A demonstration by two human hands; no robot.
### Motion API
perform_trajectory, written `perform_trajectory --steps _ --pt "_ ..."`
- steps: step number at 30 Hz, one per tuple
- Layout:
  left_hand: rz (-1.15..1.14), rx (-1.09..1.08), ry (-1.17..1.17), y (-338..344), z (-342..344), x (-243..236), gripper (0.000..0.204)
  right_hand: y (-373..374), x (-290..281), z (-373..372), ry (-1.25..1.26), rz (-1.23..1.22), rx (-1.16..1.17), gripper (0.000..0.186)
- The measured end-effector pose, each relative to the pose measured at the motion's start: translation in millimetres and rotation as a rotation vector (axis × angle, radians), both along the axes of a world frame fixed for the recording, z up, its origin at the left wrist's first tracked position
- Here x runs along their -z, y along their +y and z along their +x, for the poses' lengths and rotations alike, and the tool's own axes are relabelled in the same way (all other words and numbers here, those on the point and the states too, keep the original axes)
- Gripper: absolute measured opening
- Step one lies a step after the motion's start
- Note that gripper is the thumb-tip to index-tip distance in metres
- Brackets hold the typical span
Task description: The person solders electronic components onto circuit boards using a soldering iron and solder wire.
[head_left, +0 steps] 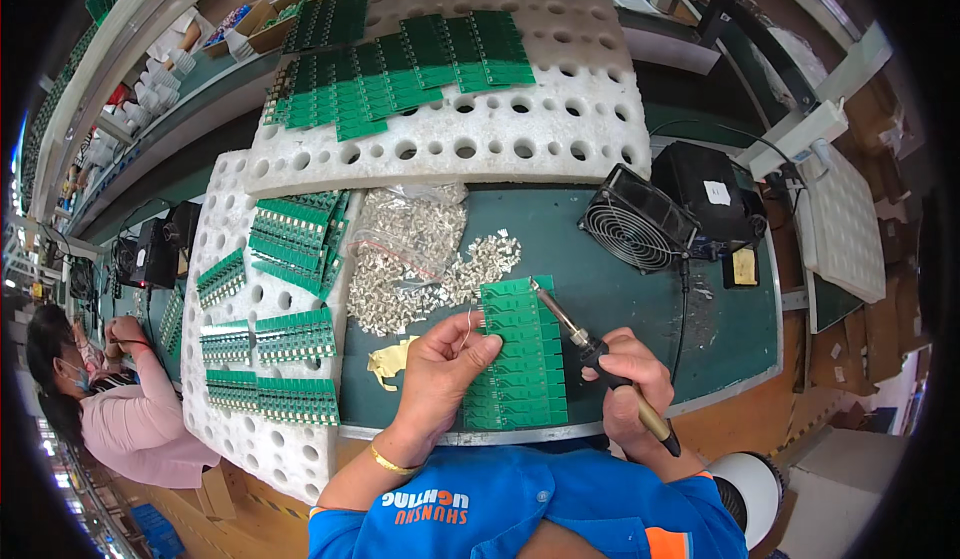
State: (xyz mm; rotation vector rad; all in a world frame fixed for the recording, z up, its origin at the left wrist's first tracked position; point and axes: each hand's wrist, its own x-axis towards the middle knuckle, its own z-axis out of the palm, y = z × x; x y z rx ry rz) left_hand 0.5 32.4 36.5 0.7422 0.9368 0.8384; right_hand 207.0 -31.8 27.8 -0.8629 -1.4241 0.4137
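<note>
**Green circuit panel (515,384) pinched by its left side, iron near its far end**

Panel handling, my guess: light, thin, stiff; could crack between strips if I flex it. Smooth face, may slide when pushed. I'd take it by the side edges, well clear of the soldering iron (656,423) tip, which I'd treat as hot.

My left hand (445,364) has its fingers closed on the panel's left edge, thumb on top; thin wire (469,327) beside them, can't tell if gripped. My right hand (635,374) wraps its fingers round the iron's handle. Tip at the far right corner; contact unclear.

Looks: bright green, long rectangle, repeated crosswise strips, darker traces, notched right edge. Sits by the worktop (530,219)'s near edge, about midway along; flat or tilted, can't say.
</note>
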Motion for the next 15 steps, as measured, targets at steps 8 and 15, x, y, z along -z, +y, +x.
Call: perform_trajectory --steps 8,15 --pt "0.016 0.005 0.003 -1 -1 1 0.03 -9 3 2 -0.087 -0.076 0.032 0.038" --pt "0.021 -0.014 -0.004 -4 0 -3 0.031 -5 4 -3 -0.157 -0.095 0.022 0.032"
